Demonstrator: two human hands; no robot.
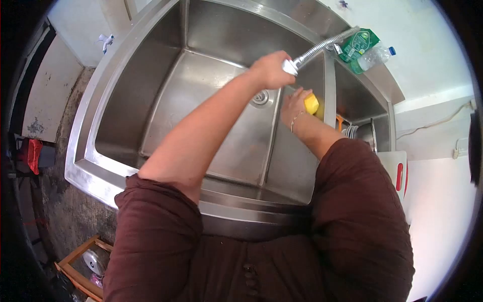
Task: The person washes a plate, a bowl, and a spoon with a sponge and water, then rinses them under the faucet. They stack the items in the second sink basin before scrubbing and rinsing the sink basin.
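Note:
My left hand (271,70) is closed around the white spray head (290,67) of a flexible metal hose (327,45), above the sink's right part. Below and to the right of it, my right hand (294,106) grips a yellow sponge (311,104) close to the right wall of the stainless steel sink (226,146). Part of the fingers on that hand are hidden by the hand itself. A round drain (260,97) shows in the sink floor, just below my left forearm. No water stream is visible from the spray head.
On the right, a smaller basin (354,88) holds a metal pot (366,133), stacked dishes (349,131) and something orange-handled. A green pouch (359,44) and a clear plastic bottle (373,59) lie on the back right ledge. A wooden rack (80,274) stands at lower left.

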